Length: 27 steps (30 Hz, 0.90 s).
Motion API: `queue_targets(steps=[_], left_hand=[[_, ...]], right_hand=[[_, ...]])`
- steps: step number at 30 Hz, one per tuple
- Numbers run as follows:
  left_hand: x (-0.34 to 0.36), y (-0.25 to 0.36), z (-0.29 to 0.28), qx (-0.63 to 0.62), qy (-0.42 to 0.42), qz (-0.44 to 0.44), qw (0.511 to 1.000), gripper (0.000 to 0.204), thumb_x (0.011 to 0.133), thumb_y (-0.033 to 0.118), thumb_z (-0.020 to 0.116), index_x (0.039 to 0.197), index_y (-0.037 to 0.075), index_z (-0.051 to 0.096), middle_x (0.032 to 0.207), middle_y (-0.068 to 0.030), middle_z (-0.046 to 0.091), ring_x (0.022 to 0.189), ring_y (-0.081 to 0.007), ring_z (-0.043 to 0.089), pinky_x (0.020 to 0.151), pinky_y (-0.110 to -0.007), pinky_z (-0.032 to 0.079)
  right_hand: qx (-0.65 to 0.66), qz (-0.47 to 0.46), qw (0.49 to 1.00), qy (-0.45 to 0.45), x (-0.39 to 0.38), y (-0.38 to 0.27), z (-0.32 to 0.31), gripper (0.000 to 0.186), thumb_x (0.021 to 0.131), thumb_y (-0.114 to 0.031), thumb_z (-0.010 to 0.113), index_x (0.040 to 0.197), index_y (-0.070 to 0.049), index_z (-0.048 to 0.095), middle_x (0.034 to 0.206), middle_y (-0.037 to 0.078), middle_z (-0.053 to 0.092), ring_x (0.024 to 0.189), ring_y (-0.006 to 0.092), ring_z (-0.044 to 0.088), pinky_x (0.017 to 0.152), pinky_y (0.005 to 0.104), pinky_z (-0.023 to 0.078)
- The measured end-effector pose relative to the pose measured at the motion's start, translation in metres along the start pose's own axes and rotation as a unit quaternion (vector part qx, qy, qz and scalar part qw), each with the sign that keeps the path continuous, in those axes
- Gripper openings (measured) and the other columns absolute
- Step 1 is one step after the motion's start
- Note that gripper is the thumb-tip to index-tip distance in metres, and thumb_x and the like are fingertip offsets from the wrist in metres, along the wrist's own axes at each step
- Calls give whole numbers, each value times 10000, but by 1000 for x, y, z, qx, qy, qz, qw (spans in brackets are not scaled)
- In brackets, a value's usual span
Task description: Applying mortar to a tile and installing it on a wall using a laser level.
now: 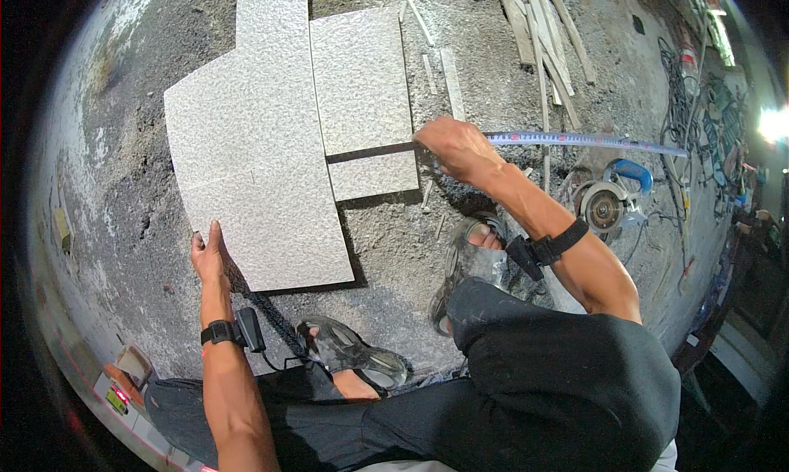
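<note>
A large pale speckled tile is tilted, casting a shadow along its near edge. My left hand grips its lower left edge, thumb on top and the other fingers partly hidden. A smaller tile of the same pattern lies along its right side. My right hand is closed round a long metal ruler. One stretch of the ruler runs dark across the smaller tile to the large tile's edge; the other sticks out rightward over the floor, its markings showing. The fingertips of my right hand are hidden.
Another pale tile piece reaches the top edge. Narrow tile strips lie at the far right. A blue-handled circular cutter rests right of my forearm, near tangled cables. Gritty mortar covers the floor around my sandalled feet.
</note>
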State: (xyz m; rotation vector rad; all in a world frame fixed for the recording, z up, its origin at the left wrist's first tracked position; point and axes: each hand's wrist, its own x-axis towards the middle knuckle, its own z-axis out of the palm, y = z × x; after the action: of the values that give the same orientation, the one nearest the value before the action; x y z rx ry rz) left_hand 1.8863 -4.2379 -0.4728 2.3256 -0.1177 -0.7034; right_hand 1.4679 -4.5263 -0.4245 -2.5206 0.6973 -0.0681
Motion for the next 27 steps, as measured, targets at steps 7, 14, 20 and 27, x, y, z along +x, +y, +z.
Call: queue_targets(steps=[7,14,20,27], left_hand=[[3,-2,-3,-26,-11,-4,1000,909,726,379,800,1338,-113,342,1231,-198,522,1107,-241,521,952,-332,405],[-1,4,-1,-37,-14,-4,999,887,731,374,799,1332,-103,353,1214,-186,531,1095,-236,523,937,-328,410],[-1,1,-3,-35,-23,-8,999,896,731,378,796,1342,-99,348,1243,-193,516,1115,-249,518,954,-340,403],[-2,2,0,13,0,13,1000,904,729,414,784,1338,-104,361,1313,-224,460,1185,-272,474,984,-363,382]], right_hand=[[4,4,1000,4,2,-3,0,220,640,-3,649,827,-58,548,849,128,598,882,357,584,723,446,497],[-4,-4,1000,10,1,-2,0,217,643,6,634,824,-56,531,828,117,580,861,342,582,721,430,496],[-10,0,1000,-6,1,-4,0,267,636,-1,652,865,-53,523,842,107,572,876,329,577,738,412,493],[7,-6,1000,7,1,-3,-1,226,655,2,633,849,-58,532,835,123,582,866,347,584,720,431,498]])
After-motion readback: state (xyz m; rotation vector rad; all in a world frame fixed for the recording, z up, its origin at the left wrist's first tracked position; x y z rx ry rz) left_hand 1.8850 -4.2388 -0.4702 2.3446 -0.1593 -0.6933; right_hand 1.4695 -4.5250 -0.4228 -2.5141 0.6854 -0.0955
